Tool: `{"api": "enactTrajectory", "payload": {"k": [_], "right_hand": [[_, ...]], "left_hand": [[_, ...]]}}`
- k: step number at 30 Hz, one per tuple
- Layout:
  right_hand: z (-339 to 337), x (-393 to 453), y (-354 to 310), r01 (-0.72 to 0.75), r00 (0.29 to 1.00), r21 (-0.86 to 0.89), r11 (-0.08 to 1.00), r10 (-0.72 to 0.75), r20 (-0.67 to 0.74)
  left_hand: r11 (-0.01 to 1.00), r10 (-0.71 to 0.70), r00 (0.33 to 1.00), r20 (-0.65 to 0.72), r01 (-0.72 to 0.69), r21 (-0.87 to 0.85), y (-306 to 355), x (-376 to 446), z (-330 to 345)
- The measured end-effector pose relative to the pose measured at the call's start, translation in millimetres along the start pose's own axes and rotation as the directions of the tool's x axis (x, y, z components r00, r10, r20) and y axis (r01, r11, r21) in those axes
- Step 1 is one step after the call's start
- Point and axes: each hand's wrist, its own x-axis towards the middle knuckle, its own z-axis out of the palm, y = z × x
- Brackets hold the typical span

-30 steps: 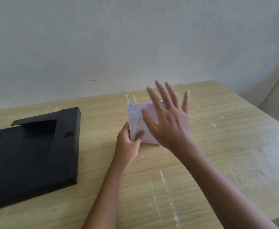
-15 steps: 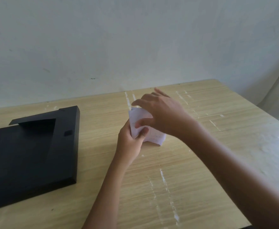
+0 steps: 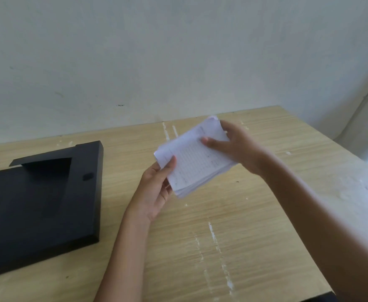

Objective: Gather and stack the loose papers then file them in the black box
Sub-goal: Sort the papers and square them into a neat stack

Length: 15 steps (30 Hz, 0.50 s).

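Observation:
A stack of white, lined papers is held tilted above the wooden table, lifted off its surface. My left hand grips the stack's near left corner, thumb on top. At the far right edge my right hand holds the same stack with its thumb pressed on the top sheet. The black box lies flat at the table's left, apart from both hands, with a flap raised at its far end.
A pale wall runs right behind the table's far edge. The table's right edge and front right corner are near my right forearm. White scuff streaks mark the wood.
The stack stood on edge on the table with my right hand over it; now both hands have lifted it and tipped it flatter, face up.

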Motion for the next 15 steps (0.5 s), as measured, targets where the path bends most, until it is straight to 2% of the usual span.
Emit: {"api": "enactTrajectory", "payload": {"k": [2, 4, 6, 8, 11, 13, 15], "right_hand": [[4, -8, 24, -0.069, 0.998, 0.092, 0.993, 0.068, 0.015], [6, -16, 41, -0.108, 0.994, 0.154, 0.982, 0.106, 0.015], [4, -24, 53, -0.146, 0.989, 0.242, 0.959, 0.137, 0.057], [5, -29, 58, -0.164, 0.986, 0.241, 0.957, 0.149, 0.079], [16, -36, 56, -0.091, 0.989, 0.198, 0.976, 0.111, -0.095], [23, -42, 55, -0.038, 0.982, 0.214, 0.976, 0.076, -0.172], [26, -46, 55, 0.005, 0.983, 0.194, 0.981, 0.030, -0.179]], "left_hand": [[0.989, -0.122, 0.991, 0.046, 0.117, 0.095, -2, -4, 2], [0.982, -0.091, 0.995, 0.032, 0.084, 0.172, -7, -3, 5], [0.964, 0.034, 0.999, -0.012, -0.030, 0.265, -10, -2, 7], [0.896, 0.186, 0.982, -0.039, -0.153, 0.416, -11, -1, 9], [0.730, 0.399, 0.915, -0.056, -0.280, 0.624, -14, -1, 14], [0.709, 0.453, 0.889, -0.063, -0.316, 0.631, -16, -1, 16], [0.707, 0.453, 0.888, -0.078, -0.304, 0.639, -15, -1, 15]]}}
